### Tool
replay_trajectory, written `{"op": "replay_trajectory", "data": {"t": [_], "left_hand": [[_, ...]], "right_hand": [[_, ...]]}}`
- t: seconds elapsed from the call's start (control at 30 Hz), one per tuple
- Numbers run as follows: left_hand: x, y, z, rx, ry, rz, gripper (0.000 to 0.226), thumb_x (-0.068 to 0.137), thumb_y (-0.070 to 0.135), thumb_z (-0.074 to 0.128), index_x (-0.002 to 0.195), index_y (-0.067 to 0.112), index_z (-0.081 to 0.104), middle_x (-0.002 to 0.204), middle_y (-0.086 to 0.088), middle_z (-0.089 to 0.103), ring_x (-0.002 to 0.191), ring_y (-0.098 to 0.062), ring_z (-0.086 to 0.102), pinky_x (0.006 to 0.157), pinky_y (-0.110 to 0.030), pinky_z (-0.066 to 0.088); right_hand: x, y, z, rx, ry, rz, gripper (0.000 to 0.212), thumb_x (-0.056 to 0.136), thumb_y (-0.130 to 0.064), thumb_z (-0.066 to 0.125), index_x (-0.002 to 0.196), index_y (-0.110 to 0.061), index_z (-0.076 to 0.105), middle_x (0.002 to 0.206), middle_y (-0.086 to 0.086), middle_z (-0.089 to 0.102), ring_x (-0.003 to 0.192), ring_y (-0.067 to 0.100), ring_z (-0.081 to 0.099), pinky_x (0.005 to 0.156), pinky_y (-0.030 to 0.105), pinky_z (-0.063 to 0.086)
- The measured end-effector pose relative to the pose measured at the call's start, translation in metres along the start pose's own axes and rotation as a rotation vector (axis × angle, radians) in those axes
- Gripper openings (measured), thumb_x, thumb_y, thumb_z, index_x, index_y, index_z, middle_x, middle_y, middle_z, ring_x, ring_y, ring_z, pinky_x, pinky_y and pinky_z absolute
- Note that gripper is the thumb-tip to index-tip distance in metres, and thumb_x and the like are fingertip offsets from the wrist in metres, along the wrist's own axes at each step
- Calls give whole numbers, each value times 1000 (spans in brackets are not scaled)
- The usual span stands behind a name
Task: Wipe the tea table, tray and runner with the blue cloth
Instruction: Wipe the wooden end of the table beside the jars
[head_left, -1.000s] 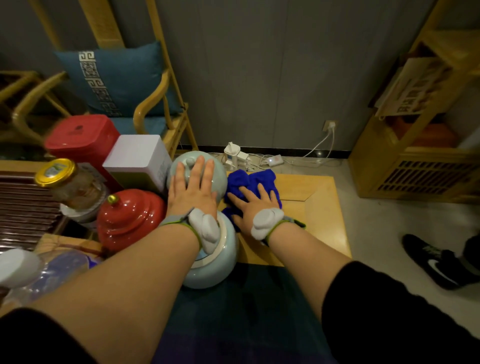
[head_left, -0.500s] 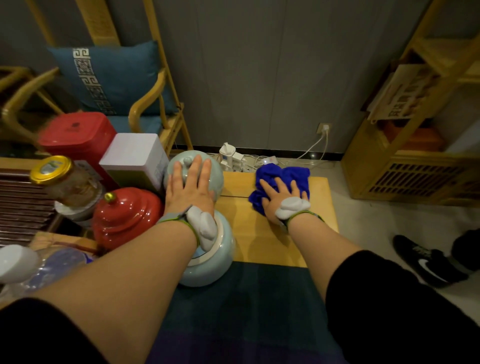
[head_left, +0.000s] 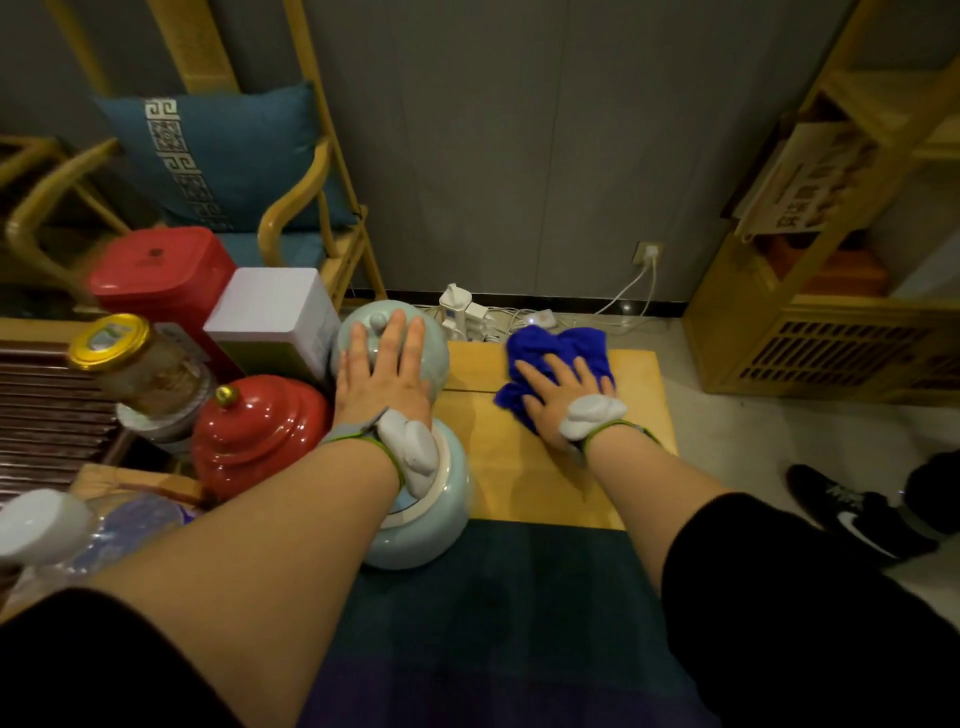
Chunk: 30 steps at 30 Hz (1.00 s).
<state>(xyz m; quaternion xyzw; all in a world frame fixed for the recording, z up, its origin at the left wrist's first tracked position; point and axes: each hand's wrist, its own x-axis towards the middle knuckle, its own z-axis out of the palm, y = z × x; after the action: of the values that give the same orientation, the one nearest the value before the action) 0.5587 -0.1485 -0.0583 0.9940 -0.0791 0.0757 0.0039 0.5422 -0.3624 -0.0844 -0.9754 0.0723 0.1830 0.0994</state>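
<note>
The blue cloth lies crumpled on the far right part of the light wooden tea table. My right hand presses flat on it with spread, straight fingers. My left hand rests flat with straight fingers on the lid of a pale blue ceramic jar. A second pale blue jar sits under my left wrist. The dark green runner covers the near part of the table. The dark slatted tea tray shows at the left edge.
Crowded left of the jars are a red lidded pot, a white box, a red tin, a gold-capped glass jar and a plastic bottle. A power strip lies behind the table. A wooden shelf stands right. A shoe is on the floor.
My right hand has slid the blue cloth rightward across the table, from beside the jar to the right end. My left hand has stayed on the jar lid.
</note>
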Motion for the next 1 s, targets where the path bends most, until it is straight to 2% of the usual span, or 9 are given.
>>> {"op": "replay_trajectory", "data": {"t": [0.1, 0.17, 0.33, 0.47, 0.63, 0.77, 0.9, 1.0], "left_hand": [[-1, -1, 0, 16, 5, 1, 75, 94, 39, 39, 147, 32, -13, 155, 9, -12, 142, -33, -8, 115, -45, 2], [-1, -2, 2, 7, 8, -2, 75, 94, 39, 39, 147, 32, -14, 155, 10, -13, 142, -32, -9, 115, -45, 1], [-1, 0, 1, -1, 14, 1, 73, 93, 39, 40, 148, 31, -8, 156, 10, -9, 142, -32, -6, 115, -46, 4], [0, -1, 0, 7, 16, 2, 73, 94, 40, 39, 148, 31, -10, 155, 10, -11, 142, -32, -6, 115, -46, 5], [-1, -1, 0, 4, 16, -1, 73, 94, 40, 37, 148, 31, -11, 155, 10, -11, 142, -32, -7, 115, -46, 3], [-1, 0, 1, 3, 21, -1, 73, 94, 38, 38, 147, 31, -11, 155, 10, -12, 142, -32, -9, 115, -46, 0], [0, -1, 1, -13, 12, 2, 72, 94, 40, 36, 147, 32, -12, 155, 11, -13, 142, -32, -9, 115, -46, 0], [0, -1, 0, -4, 2, 4, 71, 95, 39, 35, 147, 32, -12, 155, 11, -13, 142, -32, -9, 115, -46, 0]], "right_hand": [[-5, 17, -7, 14, -29, 95, 54, 98, -51, 20, 147, -45, -1, 159, -9, -7, 145, 28, -9, 116, 52, 2], [-8, 4, -6, 18, -51, 99, 56, 98, -52, 21, 148, -43, -3, 158, -9, -10, 145, 30, -11, 115, 53, 0], [-20, -48, 13, -25, -19, -129, 54, 98, -53, 22, 147, -46, 0, 159, -11, -4, 145, 28, -11, 114, 54, -4], [-13, -34, 10, -34, -3, -197, 52, 98, -53, 22, 146, -49, 3, 158, -11, 0, 145, 24, -7, 116, 51, -2], [3, 11, -5, -40, -11, -29, 53, 97, -55, 19, 146, -49, 0, 158, -12, -5, 145, 26, -6, 116, 51, 3], [7, 6, -7, -39, -53, 62, 56, 97, -54, 19, 147, -45, -5, 158, -9, -10, 145, 30, -11, 115, 55, 0], [-11, -28, 19, -53, 4, -108, 53, 97, -54, 20, 145, -49, -3, 158, -13, -5, 145, 29, -11, 113, 56, -2], [-10, -25, 22, -77, 19, -193, 51, 97, -55, 20, 144, -52, -1, 158, -13, -2, 145, 27, -9, 113, 55, -4]]}}
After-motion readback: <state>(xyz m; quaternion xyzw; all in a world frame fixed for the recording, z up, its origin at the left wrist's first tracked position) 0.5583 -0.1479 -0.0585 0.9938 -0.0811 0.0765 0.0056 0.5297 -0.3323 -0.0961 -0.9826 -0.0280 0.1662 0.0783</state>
